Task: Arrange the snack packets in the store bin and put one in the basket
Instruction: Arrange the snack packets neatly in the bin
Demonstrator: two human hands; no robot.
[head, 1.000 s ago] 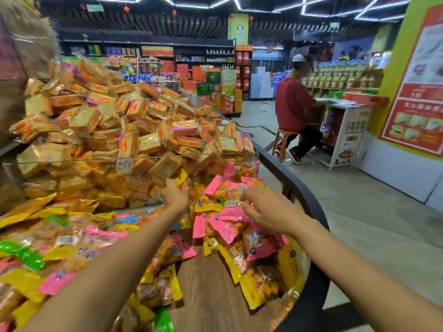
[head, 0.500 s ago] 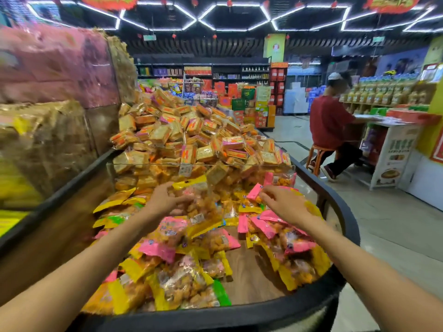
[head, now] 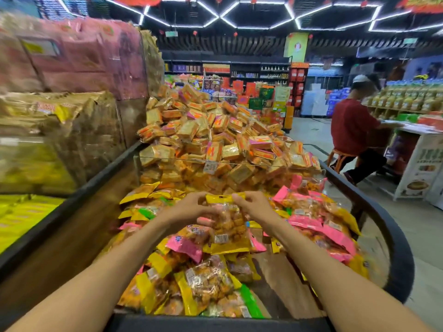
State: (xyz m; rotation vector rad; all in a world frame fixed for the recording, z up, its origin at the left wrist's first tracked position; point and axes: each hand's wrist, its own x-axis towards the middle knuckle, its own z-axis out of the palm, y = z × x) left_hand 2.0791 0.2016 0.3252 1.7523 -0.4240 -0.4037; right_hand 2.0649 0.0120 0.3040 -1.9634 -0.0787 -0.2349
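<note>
Yellow-edged clear snack packet (head: pixel 227 224), orange pieces inside, barcode below.

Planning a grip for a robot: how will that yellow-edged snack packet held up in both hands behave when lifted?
The yellow-edged snack packet looks floppy: it hangs from its top seam between the left hand and right hand. Probably light, being puffy pieces in clear film. The glossy film may slip.

Bright ceiling light strips (head: pixel 215 19); left edge motion-blurred, wide-angle bending at borders.
</note>
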